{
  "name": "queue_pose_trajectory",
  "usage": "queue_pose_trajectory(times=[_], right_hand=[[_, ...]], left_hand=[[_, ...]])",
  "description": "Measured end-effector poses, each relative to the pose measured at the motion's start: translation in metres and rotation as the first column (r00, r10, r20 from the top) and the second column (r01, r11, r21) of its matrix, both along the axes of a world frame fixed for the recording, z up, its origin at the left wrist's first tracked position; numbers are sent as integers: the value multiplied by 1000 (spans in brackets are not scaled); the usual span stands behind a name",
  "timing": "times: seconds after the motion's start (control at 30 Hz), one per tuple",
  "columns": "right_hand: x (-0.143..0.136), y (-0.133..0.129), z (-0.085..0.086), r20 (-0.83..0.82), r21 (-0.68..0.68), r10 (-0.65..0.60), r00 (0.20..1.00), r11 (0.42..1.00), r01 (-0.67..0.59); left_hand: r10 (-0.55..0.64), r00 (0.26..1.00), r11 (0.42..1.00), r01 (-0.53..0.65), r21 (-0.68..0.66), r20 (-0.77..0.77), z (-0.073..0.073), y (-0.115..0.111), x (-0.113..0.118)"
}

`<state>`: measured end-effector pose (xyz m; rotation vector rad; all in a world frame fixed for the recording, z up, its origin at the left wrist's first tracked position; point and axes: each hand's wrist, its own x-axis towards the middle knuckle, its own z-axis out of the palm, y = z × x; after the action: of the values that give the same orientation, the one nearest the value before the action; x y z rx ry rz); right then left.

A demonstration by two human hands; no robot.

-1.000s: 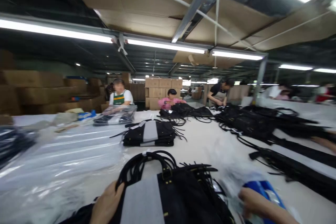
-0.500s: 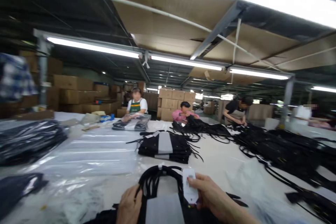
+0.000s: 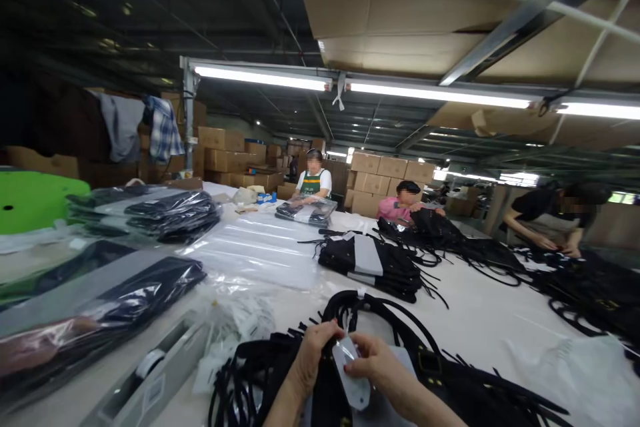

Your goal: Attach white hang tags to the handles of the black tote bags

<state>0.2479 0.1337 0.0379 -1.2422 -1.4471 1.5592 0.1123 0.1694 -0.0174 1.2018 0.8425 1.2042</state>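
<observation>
As both hands meet over the near bag: the right hand [image 3: 377, 360] pinches a white tag [image 3: 357, 392] between thumb and fingers; the left hand [image 3: 313, 350] has its fingers bunched at the tag's top end, grip on a cord or handle too small to tell.
White tag: in front of the black handbag [image 3: 470, 383], tilted, below its looped handles [image 3: 415, 320]; fastening cannot be confirmed.
Black handbag: lying on the worktop [image 3: 470, 300], pale grey band [image 3: 385, 413] across it, no clear plastic over it.
Done, by the look of it: band on, handles gathered upward; tag at the handles but still in the fingers, so tagging judged partway.
Left, judged: tag not yet released; handbag unwrapped, unlike the plastic-wrapped stack [image 3: 160, 213] at far left and the wrapped bag [image 3: 150, 287] nearer.
Middle stack: banded black bags [image 3: 400, 270], beyond the handbag, apart from it, no plastic seen over them.
Supplies: flat clear plastic sleeves [image 3: 255, 253]; a grey tape dispenser [image 3: 160, 383] near the left arm.
Co-workers: person in a green apron [image 3: 313, 181] behind another plastic-covered bag [image 3: 306, 212]; a hand [image 3: 27, 353] at the left edge by the wrapped bag.
</observation>
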Motion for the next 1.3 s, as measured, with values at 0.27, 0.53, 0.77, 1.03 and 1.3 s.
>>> queue_pose_trajectory(times=[0.27,0.53,0.77,1.03,1.3], right_hand=[[6,5,-4,-113,-2,65,991,998,-66],[1,8,-19,127,203,179,976,958,-202],[4,9,-21,353,344,-16,936,932,-114],[5,17,-9,-43,262,-339,940,904,338],[9,24,5,-274,-110,-79,958,993,51]], left_hand=[[-66,992,997,71,-38,111,0,-3,4],[-63,995,988,72,-133,73,-2,0,4],[-47,992,989,62,-131,115,-5,1,5],[-71,997,997,71,-32,-12,-4,1,3],[-90,996,993,91,80,-15,2,-3,-1]])
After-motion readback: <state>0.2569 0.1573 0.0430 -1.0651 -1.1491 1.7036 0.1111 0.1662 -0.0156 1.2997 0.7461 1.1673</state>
